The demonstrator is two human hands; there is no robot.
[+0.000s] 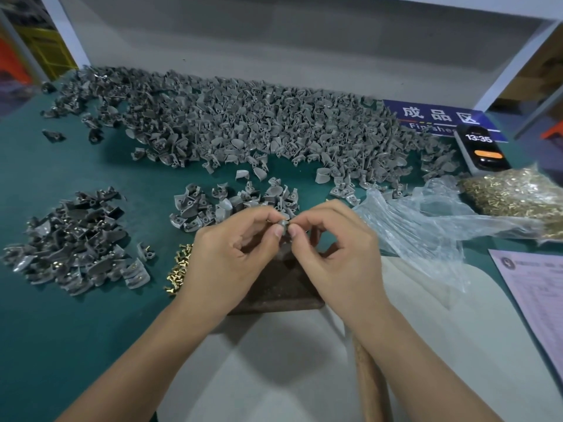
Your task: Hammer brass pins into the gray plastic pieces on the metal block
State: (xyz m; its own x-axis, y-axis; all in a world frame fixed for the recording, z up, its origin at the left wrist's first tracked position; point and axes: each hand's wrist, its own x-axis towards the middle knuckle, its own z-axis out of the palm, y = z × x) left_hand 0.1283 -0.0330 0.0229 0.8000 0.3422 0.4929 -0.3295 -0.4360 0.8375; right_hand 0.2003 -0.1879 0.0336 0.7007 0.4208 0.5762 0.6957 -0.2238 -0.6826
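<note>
"成品区" on blue sign (438,118); "13:35" on phone (481,150)

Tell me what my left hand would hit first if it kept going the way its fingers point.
Probably the right hand. The left hand points rightward, its fingertips pinching the small gray plastic piece that the right hand's fingertips also pinch, so the two nearly touch already, above the dark metal block.

A teal-topped workbench (76,315) stands against a gray back panel (274,41) between white posts (515,65).
</note>
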